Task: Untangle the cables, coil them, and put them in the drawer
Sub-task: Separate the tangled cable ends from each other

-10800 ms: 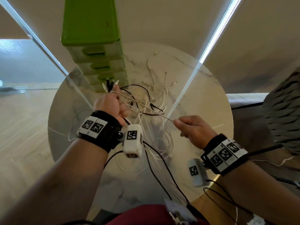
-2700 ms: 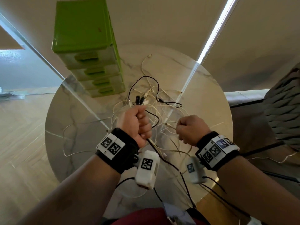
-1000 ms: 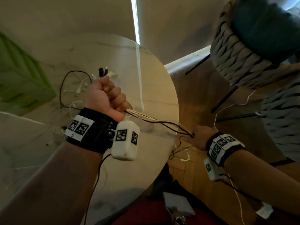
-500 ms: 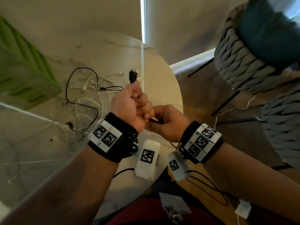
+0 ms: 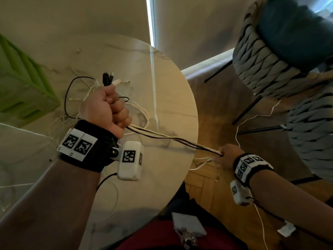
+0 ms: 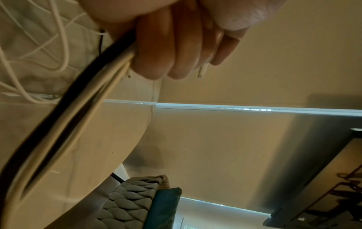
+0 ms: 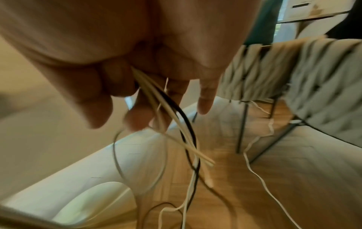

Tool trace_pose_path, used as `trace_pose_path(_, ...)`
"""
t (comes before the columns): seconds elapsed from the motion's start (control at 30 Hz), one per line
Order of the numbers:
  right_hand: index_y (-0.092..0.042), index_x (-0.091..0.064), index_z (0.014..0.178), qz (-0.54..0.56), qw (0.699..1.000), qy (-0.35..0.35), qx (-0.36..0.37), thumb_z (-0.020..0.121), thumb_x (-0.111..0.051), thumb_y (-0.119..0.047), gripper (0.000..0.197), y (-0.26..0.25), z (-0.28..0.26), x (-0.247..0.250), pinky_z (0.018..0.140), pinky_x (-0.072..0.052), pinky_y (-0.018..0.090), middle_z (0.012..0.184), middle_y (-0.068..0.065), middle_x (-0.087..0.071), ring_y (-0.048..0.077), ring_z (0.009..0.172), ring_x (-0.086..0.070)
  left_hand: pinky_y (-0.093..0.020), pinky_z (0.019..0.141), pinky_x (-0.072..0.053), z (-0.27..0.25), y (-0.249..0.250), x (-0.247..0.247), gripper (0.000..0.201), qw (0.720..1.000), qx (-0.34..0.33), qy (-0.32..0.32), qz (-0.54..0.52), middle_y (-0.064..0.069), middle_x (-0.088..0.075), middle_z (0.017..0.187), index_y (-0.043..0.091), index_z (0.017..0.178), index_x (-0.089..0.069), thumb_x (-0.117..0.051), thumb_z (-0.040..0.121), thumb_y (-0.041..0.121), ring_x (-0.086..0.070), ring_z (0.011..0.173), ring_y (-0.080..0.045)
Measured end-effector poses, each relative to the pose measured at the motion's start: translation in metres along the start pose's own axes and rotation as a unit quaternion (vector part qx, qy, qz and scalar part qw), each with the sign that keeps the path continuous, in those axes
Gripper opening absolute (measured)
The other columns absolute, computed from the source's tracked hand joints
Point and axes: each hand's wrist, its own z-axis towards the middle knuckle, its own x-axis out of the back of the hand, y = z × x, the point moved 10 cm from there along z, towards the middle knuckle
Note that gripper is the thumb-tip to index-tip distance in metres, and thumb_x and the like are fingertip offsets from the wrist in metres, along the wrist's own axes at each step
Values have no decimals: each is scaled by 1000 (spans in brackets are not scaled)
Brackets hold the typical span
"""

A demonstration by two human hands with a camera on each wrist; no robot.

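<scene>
Currently on record, with the round marble table (image 5: 167,98) as landmark:

Left hand (image 5: 106,109): over the table's middle, fist clenched round a bundle of cables (image 5: 173,139); black and white plugs (image 5: 108,79) stick up above the knuckles.

Bundle: white and black strands, running taut from the left fist across the table's right edge to the right hand (image 5: 225,156).

Right hand: off the table's right edge, above the wood floor (image 5: 212,123). Fingers curl round the bundle, while loose ends hang below.

Loose cables (image 5: 75,98): tangled on the tabletop, behind and left of the left fist.

Green drawer unit (image 5: 23,87): at the table's far left.

Woven chair (image 5: 288,69): right of the table, floor open between them.

Markings: square black-and-white code tags on both wristbands (image 5: 79,147); no readable writing.
</scene>
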Motion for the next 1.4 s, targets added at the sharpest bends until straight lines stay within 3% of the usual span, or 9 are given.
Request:
trace_pose_path(0.27,-21,-70,80,48,998,-22,-16,93,-60,-45,28,40,10,-22,76,-56,34,81,0,-70,18,80,-67,-20,39,-13,4,3,-6,42,1000,-3,5,-22,6,-15,43,25,56,-25,-37,95,33,-9,36,-14)
trace_pose_path(0.4,-28,-64,71,68,998,8,-14,90,-69,-36,21,41,16,-26,61,-45,24,76,-5,-67,10,75,-63,-19,38,-15,5,-6,-18,43,1000,11,-12,-27,6,-15,43,25,55,-26,-37,96,33,-10,35,-13)
trace_pose_path(0.77,-28,-76,79,87,991,90,-45,82,-76,-25,4,38,23,-14,71,-57,28,93,-4,-66,14,86,-61,-20,40,-12,-1,-6,-31,41,999,8,-25,-36,6,-16,44,23,56,-25,-37,95,31,-11,34,-12)
trace_pose_path(0.87,-22,-75,82,69,993,77,-61,88,-69,-32,14,40,21,-12,53,-47,20,77,-3,-67,12,73,-62,-20,40,-13,-2,-5,-30,40,999,5,-28,-33,6,-16,44,23,58,-24,-37,95,31,-11,34,-12)
trace_pose_path(1.07,-10,-68,78,80,986,61,-137,92,-49,-62,57,43,9,-11,54,-48,26,75,6,-65,18,65,-61,-20,41,-12,-4,-1,-25,43,999,3,-29,-39,6,-15,44,23,55,-25,-35,96,30,-10,34,-12)
trace_pose_path(1.17,-9,-68,85,21,994,-1,-104,94,-43,-63,60,28,10,-19,57,-44,26,85,7,-65,21,77,-63,-20,41,-11,-7,-3,-23,42,999,6,-28,-43,5,-15,44,24,55,-25,-36,95,30,-10,34,-12)
trace_pose_path(1.27,-27,-66,85,37,998,-41,-32,89,-62,-34,9,0,3,-18,67,-49,27,85,0,-61,23,90,-65,-18,40,-12,-10,-9,-24,41,998,19,-38,-47,6,-15,43,24,56,-24,-37,95,31,-11,33,-12)
trace_pose_path(1.33,-40,-58,106,54,998,-19,21,87,-64,-25,24,-29,-5,-2,92,-52,35,105,2,-59,26,115,-58,-16,39,-15,-13,-12,-25,41,998,23,-41,-50,5,-15,43,24,56,-24,-36,95,31,-12,31,-11)
trace_pose_path(1.4,-28,-48,134,129,984,93,83,78,-71,-38,61,-66,-23,37,106,-44,44,134,4,-52,25,128,-49,-16,38,-16,-17,-14,-25,42,997,21,-41,-54,5,-15,43,24,56,-25,-36,96,29,-13,31,-11)
